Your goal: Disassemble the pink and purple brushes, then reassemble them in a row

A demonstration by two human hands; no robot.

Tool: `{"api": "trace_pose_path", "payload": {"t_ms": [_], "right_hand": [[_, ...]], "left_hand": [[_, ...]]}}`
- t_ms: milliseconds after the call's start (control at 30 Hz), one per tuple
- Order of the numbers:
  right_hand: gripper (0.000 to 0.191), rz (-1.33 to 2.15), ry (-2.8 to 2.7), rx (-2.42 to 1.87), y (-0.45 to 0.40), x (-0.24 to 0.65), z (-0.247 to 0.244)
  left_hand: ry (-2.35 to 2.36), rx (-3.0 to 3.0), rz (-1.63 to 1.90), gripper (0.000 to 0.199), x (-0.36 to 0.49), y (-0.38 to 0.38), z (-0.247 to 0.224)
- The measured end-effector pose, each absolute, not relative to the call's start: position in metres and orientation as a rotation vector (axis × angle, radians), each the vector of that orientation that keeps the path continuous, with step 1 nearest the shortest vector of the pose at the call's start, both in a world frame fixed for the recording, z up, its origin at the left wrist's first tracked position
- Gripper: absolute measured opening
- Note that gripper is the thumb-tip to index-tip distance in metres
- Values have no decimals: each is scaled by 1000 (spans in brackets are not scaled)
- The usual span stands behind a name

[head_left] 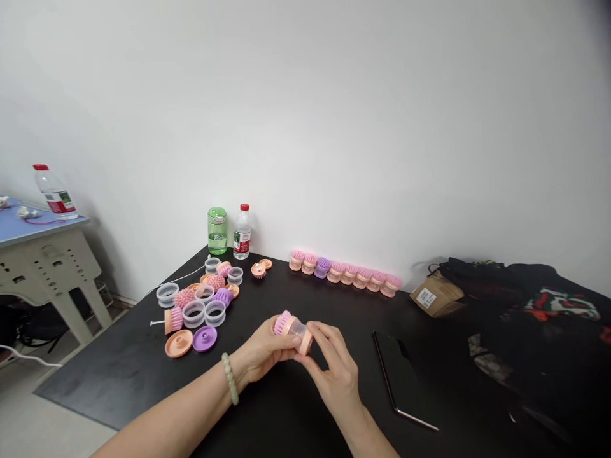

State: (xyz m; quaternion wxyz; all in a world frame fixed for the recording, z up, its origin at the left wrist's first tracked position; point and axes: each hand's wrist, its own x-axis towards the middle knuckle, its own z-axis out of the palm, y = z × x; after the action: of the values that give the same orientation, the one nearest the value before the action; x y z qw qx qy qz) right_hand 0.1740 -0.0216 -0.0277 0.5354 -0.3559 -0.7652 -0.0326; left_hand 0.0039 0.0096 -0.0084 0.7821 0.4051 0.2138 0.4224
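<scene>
Between my hands, above the near middle of the black table, is a pink-bristled scrub brush (298, 329) with a clear middle and a peach end. It lies tilted, bristles toward the upper left. My left hand (265, 350), with a beaded bracelet on its wrist, wraps round the brush's bristle end and clear body. The fingers of my right hand (334, 366) pinch the peach end. To the left lie loose parts: clear rings (193, 313), pink bristle heads (184, 297), a purple bristle head (223, 296), a peach disc (179, 343) and a purple disc (205, 338).
Along the wall stands a row of several brushes (361, 278), one of them purple (323, 268). A green bottle (217, 232) and a water bottle (242, 235) stand at the back left. On the right are a phone (405, 378), a brown paper bag (436, 294) and dark cloth (525, 343).
</scene>
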Motion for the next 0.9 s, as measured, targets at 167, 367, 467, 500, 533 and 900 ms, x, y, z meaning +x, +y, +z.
{"api": "trace_pose_path", "payload": {"t_ms": [167, 367, 467, 500, 533, 900], "right_hand": [[49, -124, -1853, -816, -24, 173, -24], [35, -85, -1779, -925, -22, 174, -27], [23, 140, -1722, -1093, -20, 175, -29], [25, 254, -1703, -1139, -19, 174, -30], [28, 372, -1677, -1170, -19, 174, -30], [58, 499, -1672, -1072, -17, 176, -28]], "left_hand": [[484, 868, 870, 35, 4, 10, -7], [553, 900, 921, 44, 2, 9, -8], [591, 1008, 1019, 53, 4, 8, -8], [588, 1042, 1037, 54, 4, 7, -7], [577, 1064, 1042, 54, 5, 7, -7], [634, 913, 1093, 53, 2, 12, -8]]}}
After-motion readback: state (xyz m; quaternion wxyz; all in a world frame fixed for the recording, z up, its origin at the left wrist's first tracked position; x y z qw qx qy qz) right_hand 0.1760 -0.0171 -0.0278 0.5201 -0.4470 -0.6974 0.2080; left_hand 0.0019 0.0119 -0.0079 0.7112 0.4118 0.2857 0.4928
